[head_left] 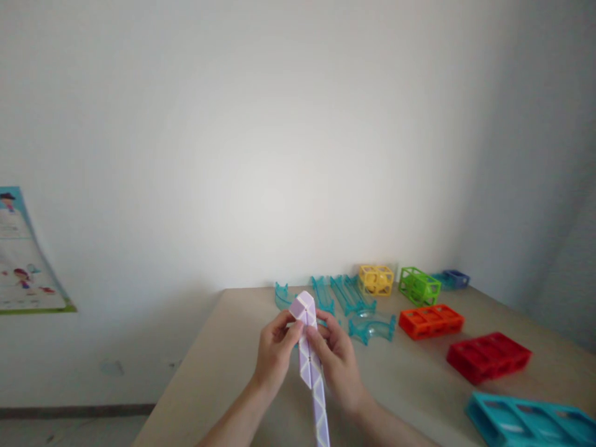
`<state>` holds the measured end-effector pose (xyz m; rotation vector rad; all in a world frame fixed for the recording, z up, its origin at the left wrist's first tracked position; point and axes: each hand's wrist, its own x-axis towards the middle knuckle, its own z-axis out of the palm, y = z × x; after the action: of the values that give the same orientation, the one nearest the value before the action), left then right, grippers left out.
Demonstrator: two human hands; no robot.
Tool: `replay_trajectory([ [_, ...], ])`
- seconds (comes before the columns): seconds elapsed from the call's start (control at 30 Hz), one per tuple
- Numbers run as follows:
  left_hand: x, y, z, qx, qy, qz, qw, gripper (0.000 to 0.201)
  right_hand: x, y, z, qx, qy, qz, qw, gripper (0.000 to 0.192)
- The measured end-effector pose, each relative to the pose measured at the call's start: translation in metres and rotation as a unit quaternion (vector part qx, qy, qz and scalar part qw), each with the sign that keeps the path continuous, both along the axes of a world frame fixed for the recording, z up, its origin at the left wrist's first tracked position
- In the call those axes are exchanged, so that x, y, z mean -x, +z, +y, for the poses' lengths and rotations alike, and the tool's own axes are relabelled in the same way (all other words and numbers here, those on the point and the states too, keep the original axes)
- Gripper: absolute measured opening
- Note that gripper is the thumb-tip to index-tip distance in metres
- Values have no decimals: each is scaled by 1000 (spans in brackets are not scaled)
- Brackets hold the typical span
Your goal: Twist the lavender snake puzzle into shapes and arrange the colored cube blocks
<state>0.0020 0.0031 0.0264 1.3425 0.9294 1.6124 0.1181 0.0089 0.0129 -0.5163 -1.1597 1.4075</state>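
A long purple-and-white twist puzzle of linked wedge segments (311, 366) is held upright over the beige table (218, 372). My left hand (275, 354) grips its upper part from the left. My right hand (338, 363) grips it from the right, fingers near the bent top segment. The lower end of the strip runs down past my wrists to the bottom edge of the view.
Behind my hands lie clear teal track pieces (347, 295). Further right stand a yellow frame block (376, 280), a green one (419, 285), a blue one (454, 278), an orange block (431, 321), a red block (488, 356) and a teal block (531, 419). A poster (23, 261) hangs at left.
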Motion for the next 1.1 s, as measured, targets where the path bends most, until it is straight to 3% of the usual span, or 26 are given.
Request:
replay_trajectory([
  [0.17,-2,-4,0,2,15,-37,999,26,2,-9,-3,3,-17,6,1000,37],
  [0.37,1,-6,-1,-48,49,-20,997,23,3,-12,-3,80,143,72,984,31],
  [0.53,3,-8,-3,-59,43,-12,997,22,3,-11,-5,91,177,108,974,27],
  [0.67,4,-14,2,-34,23,-27,999,23,3,-10,-3,94,120,125,980,30],
  [0.9,4,-20,9,35,-70,-27,997,21,4,-17,9,53,-51,11,997,45],
  [1.1,5,-25,10,48,-55,-43,996,22,3,-18,4,13,-49,-15,999,41],
])
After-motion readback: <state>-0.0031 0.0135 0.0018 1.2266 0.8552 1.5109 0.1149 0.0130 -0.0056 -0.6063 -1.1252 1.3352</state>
